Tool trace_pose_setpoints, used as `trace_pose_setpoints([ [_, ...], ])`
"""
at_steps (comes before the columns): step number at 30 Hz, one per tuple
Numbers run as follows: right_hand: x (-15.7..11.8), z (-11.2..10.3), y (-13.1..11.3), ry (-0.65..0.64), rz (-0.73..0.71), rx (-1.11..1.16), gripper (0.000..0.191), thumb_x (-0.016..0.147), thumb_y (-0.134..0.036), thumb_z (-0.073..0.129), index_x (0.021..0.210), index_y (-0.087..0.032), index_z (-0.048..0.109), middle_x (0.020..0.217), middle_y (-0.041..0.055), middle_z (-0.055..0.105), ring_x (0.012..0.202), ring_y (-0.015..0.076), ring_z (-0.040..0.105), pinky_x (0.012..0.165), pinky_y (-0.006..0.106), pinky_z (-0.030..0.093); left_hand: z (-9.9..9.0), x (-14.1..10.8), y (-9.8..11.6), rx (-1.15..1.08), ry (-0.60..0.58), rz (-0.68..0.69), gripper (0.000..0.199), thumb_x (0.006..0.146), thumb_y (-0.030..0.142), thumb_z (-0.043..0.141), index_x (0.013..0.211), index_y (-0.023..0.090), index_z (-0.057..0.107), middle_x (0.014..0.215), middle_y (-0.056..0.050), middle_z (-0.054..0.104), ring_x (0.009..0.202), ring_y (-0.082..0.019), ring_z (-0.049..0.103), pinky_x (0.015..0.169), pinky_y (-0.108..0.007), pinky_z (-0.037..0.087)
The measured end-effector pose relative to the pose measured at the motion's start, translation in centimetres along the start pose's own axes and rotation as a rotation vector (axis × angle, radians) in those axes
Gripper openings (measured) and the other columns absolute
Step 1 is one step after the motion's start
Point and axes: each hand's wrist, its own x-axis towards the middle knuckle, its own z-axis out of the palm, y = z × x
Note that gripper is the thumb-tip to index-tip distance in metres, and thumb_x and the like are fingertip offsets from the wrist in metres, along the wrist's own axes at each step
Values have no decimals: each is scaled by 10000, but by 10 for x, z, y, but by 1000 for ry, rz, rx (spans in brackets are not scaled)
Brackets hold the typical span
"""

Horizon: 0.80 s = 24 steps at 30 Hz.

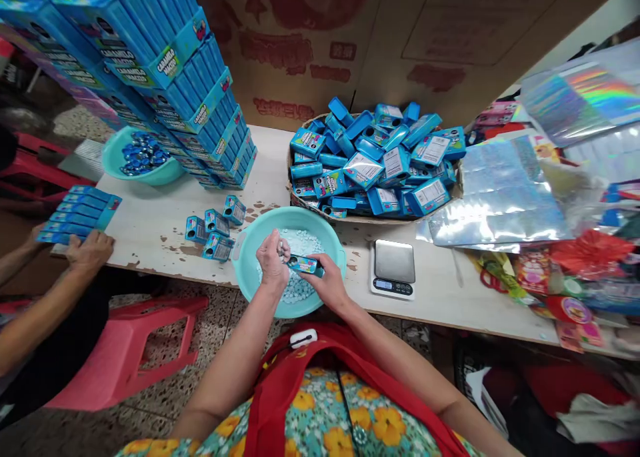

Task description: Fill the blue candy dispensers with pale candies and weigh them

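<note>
My right hand (327,280) grips a small blue box (303,264) lying sideways above a turquoise basin (243,273). Close to the box's left end is my left hand (273,262), its fingers curled round small pale pieces that show at the fingertips. Many pale blue-white candies (300,290) lie in the basin below both hands. Left of the basin several small blue boxes (218,247) stand on the table. Behind it, a cardboard tray (375,219) is heaped with blue boxes (364,168). A digital scale (395,262) sits to the right.
Tall stacks of blue boxes (165,77) rise at the back left beside a turquoise bowl (173,171) of shiny blue items. At the far left another person's hands (90,251) hold a row of blue boxes. Silvery sheets (500,197) and colourful wrappers (575,277) cover the right side.
</note>
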Motion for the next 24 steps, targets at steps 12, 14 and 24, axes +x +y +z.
trace_pose_setpoints([
  [12,-34,-157,29,477,253,136,525,638,-427,765,1061,-182,575,952,62,659,853,221,631,820,418,519,-100,35,-37,1150,-436,70,361,712,435,605,977,193,643,1109,-113,639,1103,-294,540,943,-414,430],
  [14,-30,-187,60,594,285,65,557,591,-449,775,1026,-163,576,927,65,647,847,230,623,835,440,511,-105,42,-50,1362,-392,141,422,799,392,499,1143,167,594,1218,-129,592,1164,-294,506,1005,-436,381],
  [24,-34,-184,84,809,-100,-619,679,750,-434,681,1298,-115,440,1314,218,443,1279,332,376,1065,564,309,-41,30,-104,1718,-216,183,376,874,462,451,1128,262,642,1222,-115,534,1147,-330,431,921,-471,375],
])
